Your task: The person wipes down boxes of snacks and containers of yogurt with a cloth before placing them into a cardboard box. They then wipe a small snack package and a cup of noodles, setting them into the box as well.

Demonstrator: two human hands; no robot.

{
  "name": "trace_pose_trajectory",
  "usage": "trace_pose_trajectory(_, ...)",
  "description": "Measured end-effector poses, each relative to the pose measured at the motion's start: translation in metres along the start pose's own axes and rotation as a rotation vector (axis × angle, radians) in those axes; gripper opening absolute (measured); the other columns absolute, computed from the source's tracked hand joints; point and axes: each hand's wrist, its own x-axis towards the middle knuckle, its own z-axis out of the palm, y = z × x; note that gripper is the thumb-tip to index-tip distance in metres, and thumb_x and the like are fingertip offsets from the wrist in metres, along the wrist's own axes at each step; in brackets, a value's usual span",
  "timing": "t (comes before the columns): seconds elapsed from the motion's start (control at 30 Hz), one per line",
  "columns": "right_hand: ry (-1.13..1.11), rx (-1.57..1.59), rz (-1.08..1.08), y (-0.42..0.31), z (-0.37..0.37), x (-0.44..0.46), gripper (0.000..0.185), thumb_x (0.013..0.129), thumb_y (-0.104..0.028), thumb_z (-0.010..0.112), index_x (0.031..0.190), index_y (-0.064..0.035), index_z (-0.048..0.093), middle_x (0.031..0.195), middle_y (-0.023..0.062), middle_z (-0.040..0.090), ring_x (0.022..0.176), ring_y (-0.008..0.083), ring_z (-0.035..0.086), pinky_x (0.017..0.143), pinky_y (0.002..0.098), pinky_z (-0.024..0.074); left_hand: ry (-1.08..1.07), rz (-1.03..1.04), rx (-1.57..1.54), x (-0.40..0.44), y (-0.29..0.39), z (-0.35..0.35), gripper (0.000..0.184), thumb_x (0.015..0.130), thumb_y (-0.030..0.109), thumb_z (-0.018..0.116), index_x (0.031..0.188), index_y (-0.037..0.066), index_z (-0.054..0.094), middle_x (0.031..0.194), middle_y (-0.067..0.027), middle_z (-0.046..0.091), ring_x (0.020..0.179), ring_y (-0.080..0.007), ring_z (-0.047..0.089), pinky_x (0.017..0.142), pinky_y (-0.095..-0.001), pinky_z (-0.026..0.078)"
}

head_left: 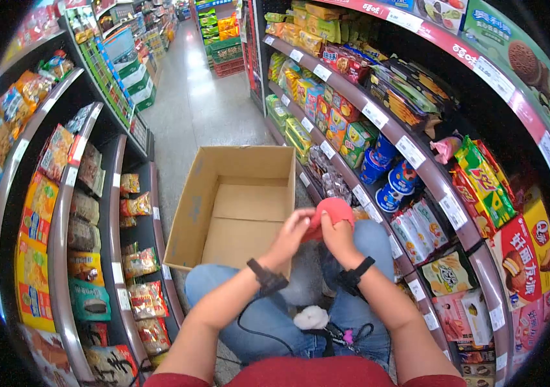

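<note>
In front of my knees, my right hand [339, 237] grips a bright red cloth [335, 209], its thumb pressed on the near face. The cloth looks folded or bunched into a rounded shape. My left hand [295, 231] is at the cloth's left side, fingers bent against its edge; part of that contact is hidden. Beyond my hands, slightly left, an open cardboard box [244, 156] stands on the floor, with its bare bottom showing.
Shelves of packaged snacks [139, 300] line the left. On the right, curved shelves hold blue tubs [378, 161], a red snack box [517, 258] and many packets, close to my right arm. The grey aisle floor [207, 97] runs ahead towards stacked crates [226, 57].
</note>
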Motion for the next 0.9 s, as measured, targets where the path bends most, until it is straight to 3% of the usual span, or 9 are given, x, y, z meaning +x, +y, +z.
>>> trace_pose_trajectory(0.1, -0.028, -0.171, -0.204, 0.009, 0.002, 0.028, 0.019, 0.092, -0.019, 0.057, 0.094, -0.0016, 0.065, 0.089, 0.0176, 0.066, 0.083, 0.0371, 0.064, 0.076, 0.0434, 0.0496, -0.055, 0.02, 0.173, 0.006, -0.02, -0.021, 0.037, 0.106, 0.018, 0.042, 0.14, 0.004, 0.045, 0.132, -0.0054, 0.055, 0.123, -0.0153, 0.052, 0.105, -0.0326, 0.042)
trace_pose_trajectory(0.2, -0.026, -0.267, -0.546, -0.027, 0.019, 0.045, 0.011, 0.082, -0.008, 0.062, 0.091, -0.002, 0.063, 0.101, 0.0177, 0.064, 0.096, 0.038, 0.061, 0.078, 0.046, 0.0488, 0.02, -0.285, -0.165, 0.017, -0.01, -0.03, 0.044, 0.108, 0.025, 0.04, 0.146, 0.003, 0.039, 0.131, -0.0039, 0.054, 0.122, -0.0145, 0.051, 0.105, -0.0341, 0.043)
trace_pose_trajectory(0.47, -0.317, -0.556, -0.76, -0.059, 0.079, 0.056, 0.017, 0.075, -0.024, 0.069, 0.075, -0.0069, 0.068, 0.071, 0.0107, 0.065, 0.062, 0.0296, 0.064, 0.055, 0.0414, 0.0502, 0.112, -0.175, -0.234, 0.037, 0.002, -0.041, 0.048, 0.106, 0.023, 0.042, 0.15, 0.006, 0.033, 0.137, -0.0075, 0.053, 0.123, -0.021, 0.053, 0.106, -0.0401, 0.044)
trace_pose_trajectory(0.5, -0.17, -0.621, -0.851, -0.031, 0.108, 0.046, 0.018, 0.07, -0.025, 0.069, 0.075, -0.0077, 0.068, 0.073, 0.0086, 0.066, 0.065, 0.0283, 0.065, 0.056, 0.0401, 0.0505, 0.114, -0.187, -0.249, 0.03, 0.004, -0.046, 0.047, 0.106, 0.022, 0.042, 0.15, 0.006, 0.033, 0.137, -0.0077, 0.053, 0.123, -0.0213, 0.053, 0.106, -0.0402, 0.044)
trace_pose_trajectory(0.57, -0.5, -0.547, -0.815, -0.016, 0.123, 0.018, 0.021, 0.073, -0.02, 0.067, 0.089, -0.0056, 0.068, 0.084, 0.0106, 0.067, 0.076, 0.0308, 0.065, 0.064, 0.0428, 0.052, 0.126, -0.207, -0.277, 0.017, 0.005, -0.054, 0.047, 0.106, 0.022, 0.042, 0.15, 0.006, 0.034, 0.137, -0.0081, 0.053, 0.123, -0.0219, 0.053, 0.106, -0.0403, 0.044)
trace_pose_trajectory(0.7, -0.505, -0.272, -0.876, -0.049, 0.11, 0.022, 0.029, 0.077, -0.022, 0.068, 0.1, -0.0036, 0.068, 0.093, 0.0132, 0.067, 0.085, 0.0322, 0.066, 0.072, 0.0484, 0.0519, 0.132, -0.223, -0.311, 0.003, 0.001, -0.057, 0.046, 0.106, 0.021, 0.042, 0.149, 0.007, 0.035, 0.137, -0.009, 0.053, 0.124, -0.0231, 0.053, 0.106, -0.0406, 0.044)
trace_pose_trajectory(0.8, -0.311, -0.262, -0.759, -0.078, 0.087, 0.043, 0.034, 0.078, -0.03, 0.072, 0.098, -0.0026, 0.068, 0.099, 0.0152, 0.068, 0.091, 0.0344, 0.065, 0.08, 0.0525, 0.0489, 0.11, -0.213, -0.329, 0.009, -0.002, -0.05, 0.045, 0.106, 0.02, 0.042, 0.148, 0.007, 0.037, 0.137, -0.0097, 0.054, 0.124, -0.024, 0.053, 0.106, -0.0408, 0.043)
trace_pose_trajectory(0.83, -0.45, -0.581, -0.719, -0.077, 0.076, 0.042, 0.037, 0.082, -0.044, 0.069, 0.077, -0.0073, 0.072, 0.088, 0.0099, 0.071, 0.085, 0.0319, 0.065, 0.084, 0.0546, 0.0463, 0.097, -0.213, -0.342, 0.013, -0.003, -0.046, 0.044, 0.105, 0.019, 0.042, 0.148, 0.007, 0.037, 0.137, -0.0099, 0.054, 0.124, -0.0244, 0.053, 0.106, -0.0409, 0.043)
trace_pose_trajectory(0.9, -0.447, -0.536, -0.832, -0.08, 0.068, 0.058, 0.038, 0.082, -0.044, 0.069, 0.079, -0.0061, 0.073, 0.091, 0.0114, 0.07, 0.091, 0.0323, 0.064, 0.091, 0.0556, 0.0427, 0.072, -0.206, -0.379, 0.017, -0.001, -0.039, 0.044, 0.105, 0.019, 0.042, 0.147, 0.007, 0.038, 0.137, -0.0103, 0.054, 0.124, -0.025, 0.053, 0.106, -0.041, 0.043)
